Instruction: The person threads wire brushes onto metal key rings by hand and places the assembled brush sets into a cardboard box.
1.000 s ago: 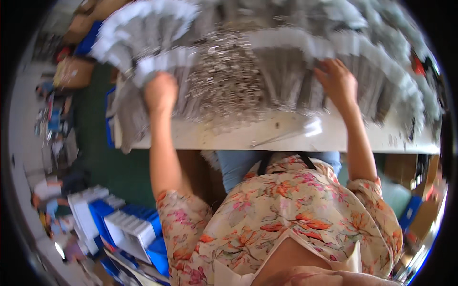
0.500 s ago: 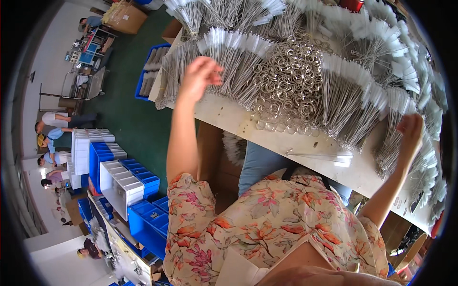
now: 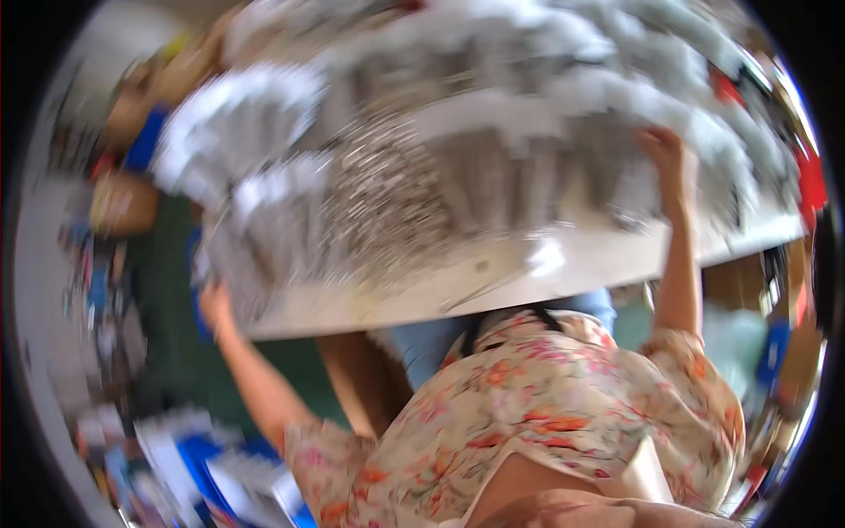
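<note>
The frame is motion-blurred. A white table point(image 3: 493, 282) carries a central heap of small silver metal parts point(image 3: 387, 202), ringed by grey-and-white bundles point(image 3: 246, 114). The left hand point(image 3: 214, 308) sits at the table's left corner, touching the bundles there. The right hand point(image 3: 664, 158) rests on bundles at the table's right side. Blue bins point(image 3: 202, 466) lie below the table's left corner. Finger posture is indistinct.

I see a cream blouse point(image 3: 563, 414) patterned with orange and pink flowers, a white surface point(image 3: 493, 273), silver-grey bundles point(image 3: 493, 176) with white ends, shiny silver rings point(image 3: 383, 202), and a green floor point(image 3: 176, 352).
</note>
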`<state>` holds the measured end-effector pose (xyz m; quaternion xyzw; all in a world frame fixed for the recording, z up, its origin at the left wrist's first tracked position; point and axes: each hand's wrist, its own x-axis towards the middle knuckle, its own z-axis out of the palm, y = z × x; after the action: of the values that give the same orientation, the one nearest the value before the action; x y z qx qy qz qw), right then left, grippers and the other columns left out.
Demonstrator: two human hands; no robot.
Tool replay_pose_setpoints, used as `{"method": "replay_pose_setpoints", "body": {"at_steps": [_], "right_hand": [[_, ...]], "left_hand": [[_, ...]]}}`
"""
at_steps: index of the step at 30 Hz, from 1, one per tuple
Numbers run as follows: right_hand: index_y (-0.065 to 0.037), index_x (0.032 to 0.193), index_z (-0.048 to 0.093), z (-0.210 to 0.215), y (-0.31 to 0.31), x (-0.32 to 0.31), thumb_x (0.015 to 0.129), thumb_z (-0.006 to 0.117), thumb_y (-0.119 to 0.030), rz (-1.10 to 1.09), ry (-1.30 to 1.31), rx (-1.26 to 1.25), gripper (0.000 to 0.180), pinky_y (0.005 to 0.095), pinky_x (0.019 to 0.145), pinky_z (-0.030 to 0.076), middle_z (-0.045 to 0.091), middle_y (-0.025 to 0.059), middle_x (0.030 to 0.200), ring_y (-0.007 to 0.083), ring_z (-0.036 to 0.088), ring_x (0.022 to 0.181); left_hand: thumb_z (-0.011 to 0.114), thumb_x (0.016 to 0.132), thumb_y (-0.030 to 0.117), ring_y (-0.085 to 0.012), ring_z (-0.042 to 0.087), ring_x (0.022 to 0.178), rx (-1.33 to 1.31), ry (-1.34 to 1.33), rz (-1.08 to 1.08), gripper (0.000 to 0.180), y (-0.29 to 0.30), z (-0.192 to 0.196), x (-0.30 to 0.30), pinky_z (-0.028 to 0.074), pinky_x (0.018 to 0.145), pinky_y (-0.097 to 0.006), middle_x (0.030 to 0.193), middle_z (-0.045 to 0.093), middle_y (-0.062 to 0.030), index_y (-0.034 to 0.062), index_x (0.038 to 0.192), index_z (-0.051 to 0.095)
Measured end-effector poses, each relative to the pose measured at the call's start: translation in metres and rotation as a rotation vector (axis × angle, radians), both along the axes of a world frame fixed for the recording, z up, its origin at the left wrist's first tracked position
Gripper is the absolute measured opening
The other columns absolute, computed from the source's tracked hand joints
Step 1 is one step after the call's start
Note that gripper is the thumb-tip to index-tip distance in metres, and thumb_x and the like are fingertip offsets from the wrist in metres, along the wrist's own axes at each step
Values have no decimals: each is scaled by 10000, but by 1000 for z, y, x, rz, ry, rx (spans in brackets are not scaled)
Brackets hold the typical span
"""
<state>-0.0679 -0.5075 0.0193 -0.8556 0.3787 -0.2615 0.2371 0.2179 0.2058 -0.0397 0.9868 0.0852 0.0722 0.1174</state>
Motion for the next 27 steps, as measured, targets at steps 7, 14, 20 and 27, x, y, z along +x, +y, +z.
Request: {"method": "replay_pose_setpoints", "body": {"at_steps": [7, 14, 20, 27], "right_hand": [[-34, 781, 656, 6, -6, -10, 738, 715, -246, 125, -246, 353, 224, 204, 478, 321, 518, -47, 624, 27, 405, 547], [-52, 841, 562, 59, -92, -80, 902, 489, -298, -20, -759, 403, 263, 216, 488, 425, 465, -12, 643, 76, 478, 522], [-90, 811, 674, -18, -229, -108, 786, 600, -253, -189, -9, -239, 181, 271, 516, 431, 601, 31, 647, 108, 532, 559], [-102, 864, 663, -80, -268, -91, 778, 570, -331, -58, 350, -203, 262, 370, 622, 478, 624, 115, 797, 260, 602, 757]], "left_hand": [[576, 751, 245, -258, 619, 657, -343, -77, 82, 368, 52, -10, 27, 460, 650, -338, 733, 639, -179, -100, 879, 597], [484, 868, 165, -222, 584, 661, -124, -321, 25, 233, -16, 39, 18, 456, 658, -322, 765, 636, -141, -34, 922, 593], [450, 893, 126, -153, 551, 758, -390, -385, -44, 258, -82, 66, -15, 458, 680, -282, 859, 607, -80, 21, 1084, 589], [538, 881, 277, -22, 385, 521, -965, -110, -223, 269, -152, 83, -88, 306, 444, -183, 722, 553, 42, 72, 1004, 662]]}}
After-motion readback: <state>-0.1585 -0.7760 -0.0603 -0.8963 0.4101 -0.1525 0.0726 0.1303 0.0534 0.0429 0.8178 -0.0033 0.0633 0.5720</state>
